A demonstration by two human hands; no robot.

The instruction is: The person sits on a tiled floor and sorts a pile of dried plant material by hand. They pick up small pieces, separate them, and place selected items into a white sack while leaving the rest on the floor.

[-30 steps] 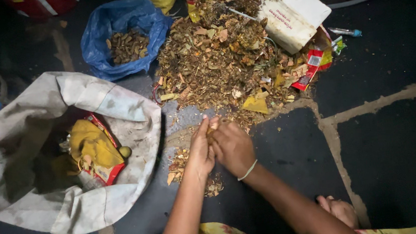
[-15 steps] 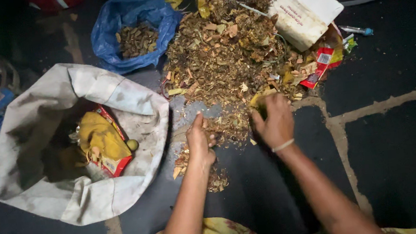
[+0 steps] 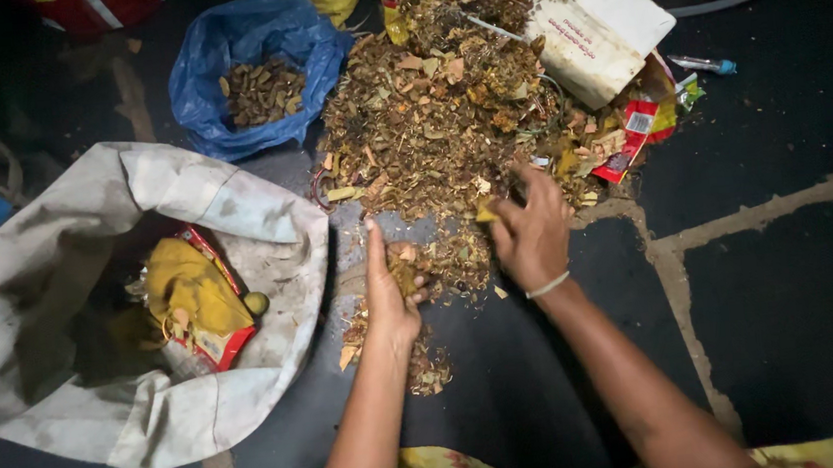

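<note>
**On a dark floor: two hands sorting a heap of dry scraps**

Between the white sack [image 3: 143, 318] and the big heap of dry leaves and husks [image 3: 436, 112], the left hand [image 3: 388, 282] stands on edge, fingers straight and thumb curled over a few brown bits in the palm; the right hand [image 3: 534, 236] reaches into the near edge of the heap, fingertips pinched on a small yellowish scrap [image 3: 486, 214]; a thin band circles that wrist. Judged from how things lie, the sorting is partly done: a blue bag [image 3: 256, 67] at the back holds a modest batch of brown pieces; the sack holds yellow and red wrappers [image 3: 196, 298]; a small trail of scraps [image 3: 417, 359] lies beside the left forearm; most of the heap appears unsorted. Room for moving: the sack's rim lies just beside the left hand; a white carton [image 3: 591, 23] and red packets [image 3: 629, 135] border the heap's far right; dark floor [image 3: 795, 311] lies open to the right of the right arm.
</note>
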